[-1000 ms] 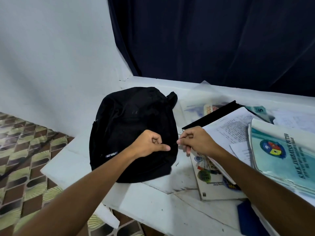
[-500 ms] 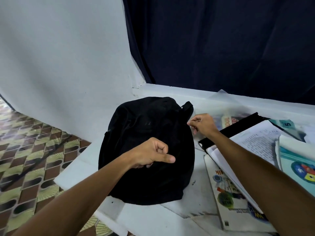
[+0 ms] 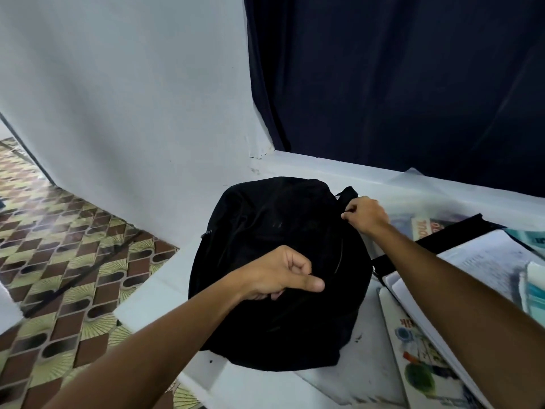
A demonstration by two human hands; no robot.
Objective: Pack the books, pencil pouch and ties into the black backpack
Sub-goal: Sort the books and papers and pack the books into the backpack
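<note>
The black backpack (image 3: 280, 276) lies on the counter (image 3: 153, 293). The right hand (image 3: 364, 215) has run from its 3 o'clock edge to 1 o'clock, pinching what looks like the zipper pull; the left hand (image 3: 277, 274) still grips the fabric. Opening under way; books (image 3: 427, 364) wait at 3 o'clock.

Matt cloth backpack (image 3: 265, 231); glossy paper books (image 3: 418, 364).

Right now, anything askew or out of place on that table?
Books and papers lie fanned in a loose, overlapping heap right of the black backpack, some running off frame. The white table shows dark specks near the bag. Left hand and right hand both grip the backpack.
</note>
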